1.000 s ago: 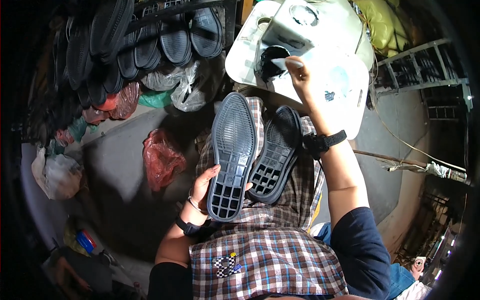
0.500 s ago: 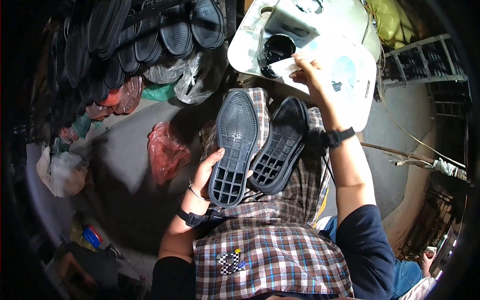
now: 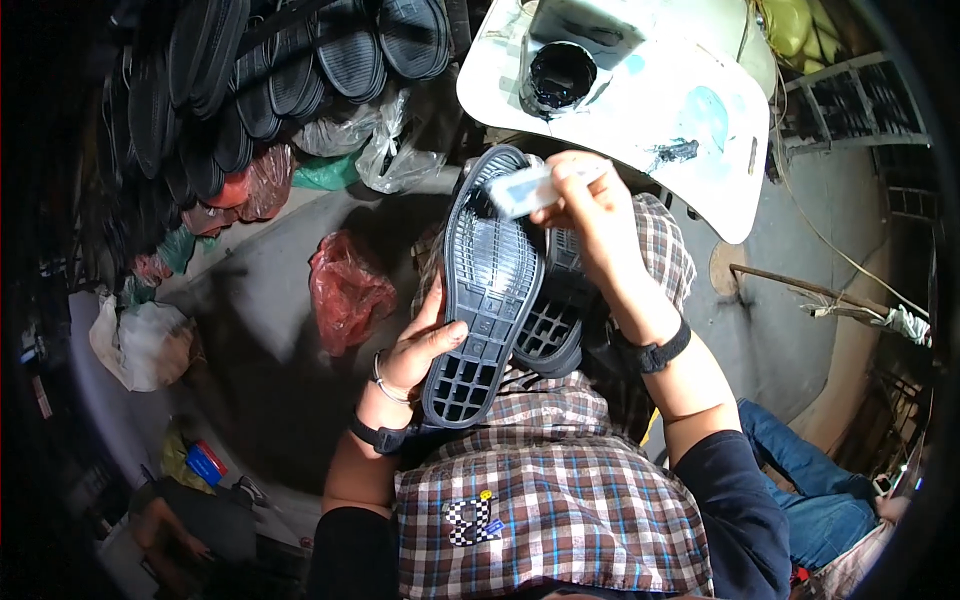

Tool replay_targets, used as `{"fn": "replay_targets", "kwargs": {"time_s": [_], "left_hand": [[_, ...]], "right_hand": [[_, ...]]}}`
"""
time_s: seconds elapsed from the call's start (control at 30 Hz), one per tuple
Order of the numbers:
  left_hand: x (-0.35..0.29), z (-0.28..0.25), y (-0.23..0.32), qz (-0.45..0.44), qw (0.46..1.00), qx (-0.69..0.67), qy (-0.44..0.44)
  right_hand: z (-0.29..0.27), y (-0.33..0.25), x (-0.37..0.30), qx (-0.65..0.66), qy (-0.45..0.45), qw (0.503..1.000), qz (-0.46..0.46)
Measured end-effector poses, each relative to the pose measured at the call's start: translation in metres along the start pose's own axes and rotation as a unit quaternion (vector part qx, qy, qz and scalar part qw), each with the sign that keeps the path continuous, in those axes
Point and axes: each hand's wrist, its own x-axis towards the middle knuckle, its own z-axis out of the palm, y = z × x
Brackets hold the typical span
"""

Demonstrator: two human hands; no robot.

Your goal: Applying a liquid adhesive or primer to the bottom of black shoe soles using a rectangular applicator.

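My left hand (image 3: 415, 352) grips a black shoe sole (image 3: 487, 318) by its left edge, with the thumb on top. The sole has a ribbed front and an open grid at the heel. My right hand (image 3: 592, 215) pinches a flat pale applicator (image 3: 523, 190), brush or scraper I cannot tell. Its end lies at the sole's toe part, where a wet black patch shows. A second black sole (image 3: 550, 325) rests on my lap, partly hidden behind the first. Ahead, a round tub (image 3: 562, 78) of glossy black paste stands on a white stool (image 3: 640, 100).
Many black soles (image 3: 350, 55) are stacked at the far left, above several plastic bags (image 3: 390, 150). On the floor lies a red plastic bag (image 3: 348, 290). A wooden stick (image 3: 800, 285) extends at right. Other people sit at lower left (image 3: 185, 525) and lower right (image 3: 815, 500).
My right hand has brought the applicator from the black tub back to the sole's toe part. My left hand has raised the sole slightly and shifted it right, over the second one.
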Motion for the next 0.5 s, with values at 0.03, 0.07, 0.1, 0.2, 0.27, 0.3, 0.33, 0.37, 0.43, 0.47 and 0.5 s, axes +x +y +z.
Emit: {"fn": "replay_targets", "kwargs": {"time_s": [0.03,0.07,0.1,0.2,0.27,0.3,0.33,0.37,0.43,0.47,0.5], "left_hand": [[-0.001,-0.001,-0.001,0.003,0.999,0.031,-0.007],[-0.003,0.001,-0.003,0.014,0.999,0.036,-0.001],[-0.004,0.000,-0.004,0.014,0.999,0.038,0.000],[-0.006,-0.007,-0.008,0.014,0.998,0.055,-0.006],[-0.008,-0.008,-0.005,0.016,0.999,0.034,-0.005],[-0.009,-0.008,-0.003,0.020,1.000,0.012,-0.006],[-0.010,-0.004,-0.001,0.030,0.999,0.022,-0.007],[-0.009,-0.006,-0.002,0.029,0.999,0.025,-0.006],[-0.005,-0.004,0.002,0.039,0.998,0.019,-0.045],[-0.007,0.004,0.001,0.040,0.999,0.002,-0.037],[-0.007,0.012,0.006,0.042,0.998,0.004,-0.037]], "right_hand": [[-0.001,0.000,0.006,0.002,0.021,0.999,-0.028],[-0.003,-0.002,0.006,0.004,0.051,0.998,-0.030],[-0.002,-0.002,0.005,0.006,0.050,0.998,-0.030],[0.010,-0.005,-0.013,0.007,-0.002,0.999,-0.038],[0.012,-0.012,-0.022,-0.008,-0.053,0.999,0.003],[0.010,-0.016,-0.024,-0.011,-0.076,0.997,0.020],[0.008,-0.016,-0.022,0.011,-0.066,0.998,0.003],[0.006,-0.016,-0.015,0.033,-0.056,0.998,-0.015],[0.009,-0.021,-0.008,0.036,-0.026,0.999,-0.020],[0.013,-0.022,-0.015,0.026,-0.051,0.998,-0.024],[0.016,-0.022,-0.024,0.015,-0.076,0.997,-0.029]]}}
